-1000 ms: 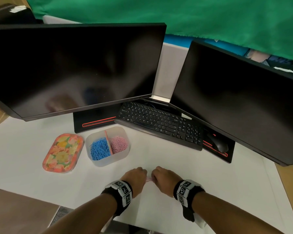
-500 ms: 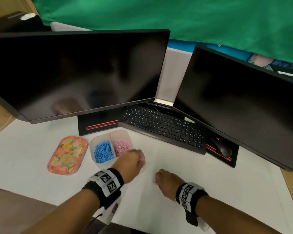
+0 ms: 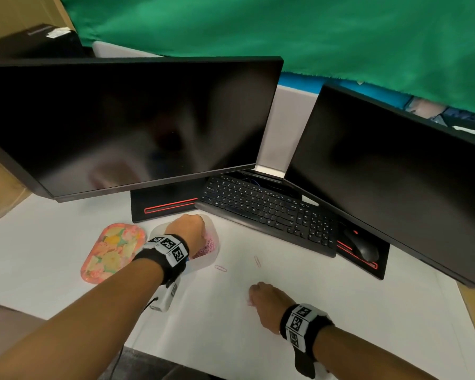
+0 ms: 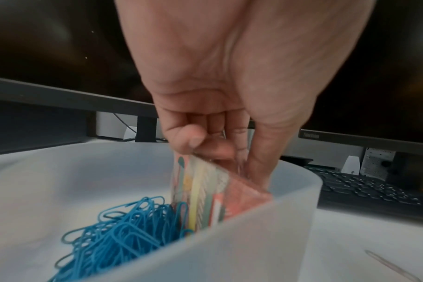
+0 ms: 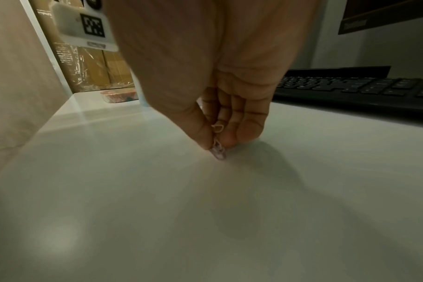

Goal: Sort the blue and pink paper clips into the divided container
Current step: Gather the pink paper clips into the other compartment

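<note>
The translucent divided container stands in front of the left monitor's base. Blue paper clips fill its left side, and pink paper clips lie right of the patterned divider. My left hand hangs over the pink side with its fingers bunched downward. A faint pinkish blur shows between thumb and fingers. My right hand pinches a small bunch of pink clips against the white table. Two loose pink clips lie on the table between the hands.
A floral tray lies left of the container. The black keyboard and mouse sit behind, under two dark monitors. The left monitor's base stands just beyond the container.
My left hand left the right hand, travelled forward-left and now hangs over the pink compartment. Two pink clips now lie on the table. The right hand stayed down on the table.
</note>
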{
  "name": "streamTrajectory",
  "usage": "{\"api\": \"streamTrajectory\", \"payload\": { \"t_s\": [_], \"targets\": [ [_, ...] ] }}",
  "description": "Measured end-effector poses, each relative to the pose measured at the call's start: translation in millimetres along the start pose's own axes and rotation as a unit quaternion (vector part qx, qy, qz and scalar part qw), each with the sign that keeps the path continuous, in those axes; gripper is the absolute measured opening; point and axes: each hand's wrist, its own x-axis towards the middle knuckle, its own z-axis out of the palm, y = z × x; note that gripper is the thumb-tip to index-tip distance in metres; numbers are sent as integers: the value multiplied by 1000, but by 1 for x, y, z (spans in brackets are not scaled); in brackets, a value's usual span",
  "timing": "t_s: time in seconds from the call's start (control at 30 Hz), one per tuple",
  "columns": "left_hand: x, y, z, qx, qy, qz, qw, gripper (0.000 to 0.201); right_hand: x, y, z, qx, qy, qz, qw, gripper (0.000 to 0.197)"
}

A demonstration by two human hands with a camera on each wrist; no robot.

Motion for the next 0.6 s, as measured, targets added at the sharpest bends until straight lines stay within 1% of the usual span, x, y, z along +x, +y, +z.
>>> {"api": "streamTrajectory", "payload": {
  "t_s": [0.1,0.2,0.27,0.33,0.4,0.47,0.53,0.6],
  "targets": [
    [3,0,0,-18,6,-11,1000,20,1,-4,2,-27,-20,13,999,34],
    [-2,-6,-6,-89,38,-16,995,19,0,-4,2,-27,-27,11,999,36],
    [-11,-13,-7,-138,69,-4,988,15,-1,-4,-1,6,-32,9,999,33],
    [-26,-19,-6,-164,87,11,983,15,-1,-9,-13,58,-24,15,998,27],
    [-44,-24,-3,-169,103,34,980,18,4,-19,-34,111,13,16,994,19],
    [-64,-27,4,-162,89,68,980,19,14,-34,-62,140,56,-1,989,16],
    [-80,-27,17,-144,49,102,983,17,29,-51,-90,145,91,-28,985,18],
    [-89,-23,36,-115,20,133,984,18,46,-67,-112,141,113,-37,983,19]
  ]
}}
